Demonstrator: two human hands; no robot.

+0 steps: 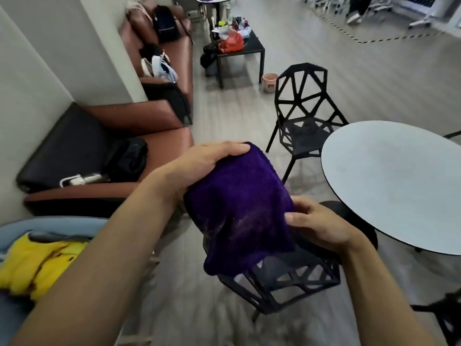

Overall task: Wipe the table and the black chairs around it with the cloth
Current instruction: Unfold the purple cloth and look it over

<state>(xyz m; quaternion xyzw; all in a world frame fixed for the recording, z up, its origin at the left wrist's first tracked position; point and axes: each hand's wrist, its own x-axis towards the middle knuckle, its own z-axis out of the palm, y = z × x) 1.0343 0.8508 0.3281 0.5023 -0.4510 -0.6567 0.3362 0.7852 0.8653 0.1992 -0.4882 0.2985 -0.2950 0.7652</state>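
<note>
Purple cloth (239, 208) was held in the air by both hands, off the left edge of the round bench (399, 186) and not touching it. Left hand (204, 163) gripped the cloth's far top end, fingers (237, 148) curled over the fold. Right hand (321, 226) held the near right side, fingers (296, 217) and thumb pinched on the fabric. The cloth hung bunched between them, its lower end drooping in front of the near black chair (289, 283) and hiding much of it. The far black chair (301, 108) stood just beside the bench's far-left edge; contact could not be judged. A third chair (446, 315) was cut off at the lower right. A brown sofa (162, 146) along the left wall carried dark bags. A yellow garment (37, 265) lay at lower left. A pink bucket (269, 82) sat on the floor beyond the far chair. The bench's right part was out of frame.
</note>
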